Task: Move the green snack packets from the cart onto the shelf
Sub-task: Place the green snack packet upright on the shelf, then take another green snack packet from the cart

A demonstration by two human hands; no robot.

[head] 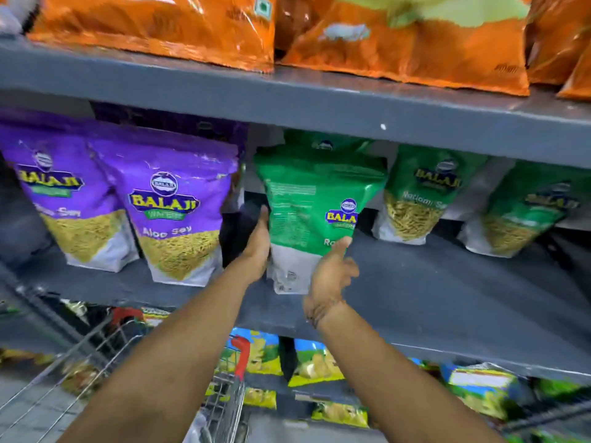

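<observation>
A green snack packet (307, 199) stands upright on the grey middle shelf (447, 292), turned partly sideways. My left hand (257, 247) presses flat against its left side. On its lower right corner rests my right hand (332, 273), thumb on the front and fingers loosely spread. Another green packet (326, 140) stands behind it, and two more green packets (419, 193) (524, 212) stand to the right. The wire cart (105, 353) with red handle caps is at lower left; its contents are blurred.
Purple snack packets (172, 215) fill the same shelf at left, close to my left hand. Orange packets (406, 39) sit on the shelf above. Blue and yellow packets (307, 359) line the shelf below. Bare shelf surface lies in front of the green packets at right.
</observation>
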